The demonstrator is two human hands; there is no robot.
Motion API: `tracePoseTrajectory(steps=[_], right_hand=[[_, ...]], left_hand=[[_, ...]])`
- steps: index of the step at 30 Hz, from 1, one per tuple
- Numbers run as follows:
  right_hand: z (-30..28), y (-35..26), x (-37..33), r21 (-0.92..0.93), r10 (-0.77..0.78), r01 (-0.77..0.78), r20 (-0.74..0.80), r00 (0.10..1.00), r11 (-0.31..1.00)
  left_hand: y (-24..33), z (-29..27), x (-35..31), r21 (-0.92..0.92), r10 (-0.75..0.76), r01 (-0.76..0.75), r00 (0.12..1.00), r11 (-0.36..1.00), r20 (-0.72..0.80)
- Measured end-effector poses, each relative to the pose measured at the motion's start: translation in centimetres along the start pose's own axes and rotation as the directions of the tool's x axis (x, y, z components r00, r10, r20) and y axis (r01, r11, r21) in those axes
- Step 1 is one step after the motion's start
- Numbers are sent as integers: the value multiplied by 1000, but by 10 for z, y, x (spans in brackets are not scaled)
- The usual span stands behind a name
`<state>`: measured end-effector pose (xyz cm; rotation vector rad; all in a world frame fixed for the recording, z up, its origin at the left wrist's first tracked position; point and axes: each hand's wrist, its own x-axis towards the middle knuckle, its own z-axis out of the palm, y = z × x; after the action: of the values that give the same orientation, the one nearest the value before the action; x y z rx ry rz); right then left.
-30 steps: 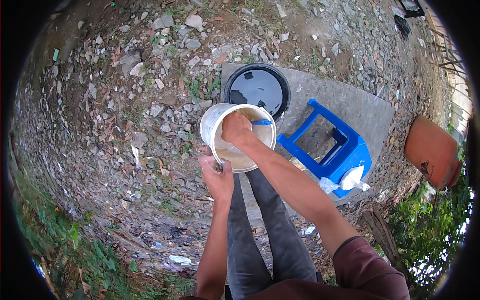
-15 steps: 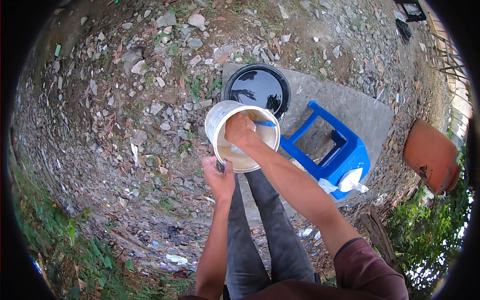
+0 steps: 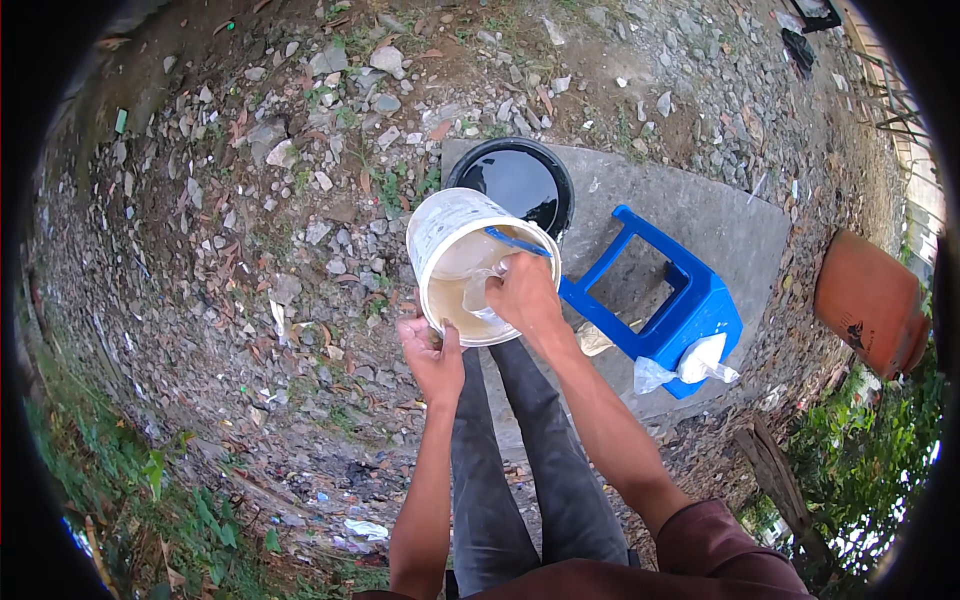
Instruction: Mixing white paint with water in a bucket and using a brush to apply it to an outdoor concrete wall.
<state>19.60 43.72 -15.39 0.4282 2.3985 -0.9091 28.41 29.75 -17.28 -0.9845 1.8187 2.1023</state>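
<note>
Head view, nearest first: where is the work, and how is it best done?

Just beyond the dark grey trousers (image 3: pixel 482 460), a round white plastic bucket (image 3: pixel 437 228) is held tilted, cloudy tan liquid inside. I'd judge a firm hold on the rim matters most, since the tilt brings the liquid toward the low lip; small, slow movements inside should spill less.

How are the hands posed?

The left hand (image 3: pixel 435 358) comes up from below, thumb hooked over the rim, fingers closed against the outer wall. The right hand (image 3: pixel 526 300) bends in over the right side, fingers curled tight on a crumpled piece of clear plastic (image 3: pixel 480 298) within the bucket's mouth; some fingertips are hidden.

Anything to steer clear of?

A slim blue plastic handle (image 3: pixel 517 242) lies across the mouth, just beside the right knuckles. I can't make out what it belongs to.

And farther off?

To the right, a blue plastic stool (image 3: pixel 712 300) lies tipped, a white plastic bag (image 3: pixel 703 355) against it. Past the bucket, a round black tub (image 3: pixel 568 190) of dark liquid stands on a grey concrete slab (image 3: pixel 730 220).
</note>
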Motion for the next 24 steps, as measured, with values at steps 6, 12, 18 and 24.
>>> tracePoseTrajectory(steps=[6,12,18,24], right_hand=[[-3,8,11,-27,150,-148,75,986,989],[44,9,33,-249,181,-106,301,936,963],[72,43,53,-329,160,-3,451,878,944],[98,90,75,-350,467,-320,515,719,880]], left_hand=[[-13,9,-10,0,8,-8,998,1000,57],[-24,20,-35,-41,-27,30,998,999,54],[-47,10,-53,138,-19,12,998,990,52],[-62,12,-57,191,63,-67,998,979,28]])
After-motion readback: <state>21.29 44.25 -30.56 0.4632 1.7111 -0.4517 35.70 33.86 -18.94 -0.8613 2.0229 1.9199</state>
